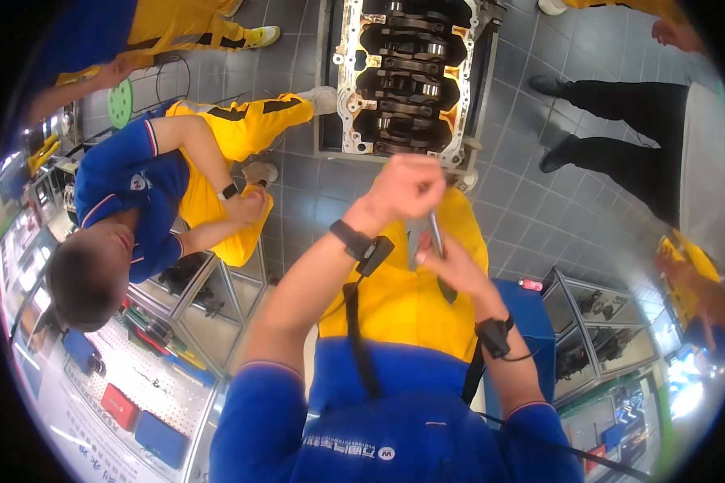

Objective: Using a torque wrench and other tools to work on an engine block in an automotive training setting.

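Note:
My left hand [408, 187] is closed in a fist in front of the near edge of an engine block [342, 113]. A slim metal rod-shaped tool [436, 232] runs from beneath that fist down to my right hand [457, 267], whose thumb and fingers close around its lower end. Motion blurs both hands, and the rod's upper end is hidden in the left fist. Inside the open block, a dark crankshaft [411, 66] with shiny journals lies across several bearing caps.
A dark metal frame [488, 88] surrounds the block. A person in blue and yellow [133, 201] sits close on the left; others stand around. To the right are a blue box [532, 318], a pink can [530, 285] and a glass-sided cabinet [600, 322]. A green round stool [120, 103] stands far left.

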Available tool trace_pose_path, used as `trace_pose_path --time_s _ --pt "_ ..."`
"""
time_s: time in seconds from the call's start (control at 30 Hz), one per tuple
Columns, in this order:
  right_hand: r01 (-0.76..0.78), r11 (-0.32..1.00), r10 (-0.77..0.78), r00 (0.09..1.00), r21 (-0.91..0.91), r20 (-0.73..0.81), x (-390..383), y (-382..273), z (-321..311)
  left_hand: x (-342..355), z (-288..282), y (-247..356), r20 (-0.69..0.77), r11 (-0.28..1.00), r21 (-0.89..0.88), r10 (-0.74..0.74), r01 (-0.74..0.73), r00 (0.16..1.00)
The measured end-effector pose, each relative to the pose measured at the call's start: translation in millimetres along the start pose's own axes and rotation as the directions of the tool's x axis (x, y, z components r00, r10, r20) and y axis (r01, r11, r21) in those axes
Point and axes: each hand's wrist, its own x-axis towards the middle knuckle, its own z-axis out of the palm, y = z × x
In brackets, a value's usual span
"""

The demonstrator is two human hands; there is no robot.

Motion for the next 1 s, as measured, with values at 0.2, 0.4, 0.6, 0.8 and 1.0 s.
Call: trace_pose_path --time_s 0.2,0.4,0.6,0.8,1.0 --pt "-0.491 0.871 0.489 0.871 0.020 0.049 -29 -6 5 1 -6 3 0.017 1.000 0.004 -0.027 0.027 0.999" --pt "-0.403 0.871 0.365 0.914 -0.281 -0.178 -19 30 22 3 3 8 -0.024 0.998 0.031 -0.053 0.053 0.998" --pt "-0.335 0.940 0.342 0.921 0.066 -0.189 -12 38 79 11 -16 11 0.209 0.987 0.010 -0.157 0.159 0.965" --pt "-0.228 0.974 0.225 0.963 -0.001 -0.150 -20 26 63 -4 0 -47 0.233 0.786 -0.480 -0.315 0.390 0.920" --pt "-0.366 0.926 0.375 0.921 0.097 -0.105 -25 16 38 3 17 -49 0.122 0.902 -0.375 -0.178 0.212 0.976"
